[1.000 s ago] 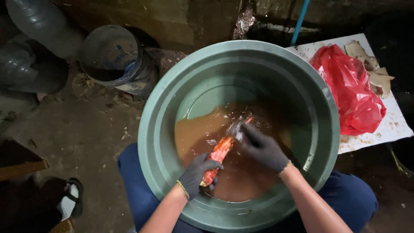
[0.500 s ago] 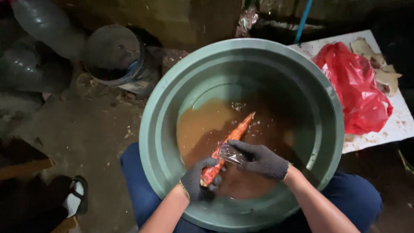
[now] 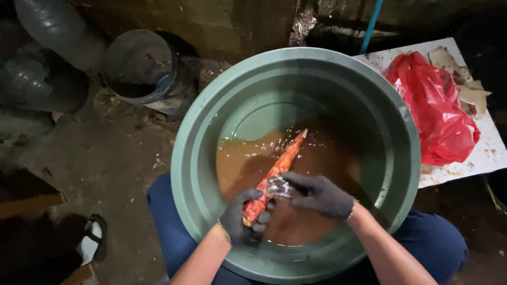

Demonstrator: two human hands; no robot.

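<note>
A long orange carrot [image 3: 280,166] lies slanted over muddy brown water [image 3: 237,163] in a big green basin [image 3: 211,121] held between my knees. My left hand [image 3: 240,224], in a dark glove, grips the carrot's thick lower end. My right hand [image 3: 317,195], also gloved, presses a small shiny scrubber [image 3: 277,186] against the carrot's middle. The carrot's thin tip points up and away, just above the water.
A red plastic bag [image 3: 438,111] lies on a white board [image 3: 486,153] at the right, with brown scraps [image 3: 470,84] beside it. A small bucket [image 3: 140,66] and clear plastic bottles [image 3: 47,31] stand on the dirt floor at the upper left. A sandalled foot [image 3: 92,240] shows at the lower left.
My right hand has slid down the carrot from near its tip to its middle, towards me. The carrot's tip now sticks out bare above the water.
</note>
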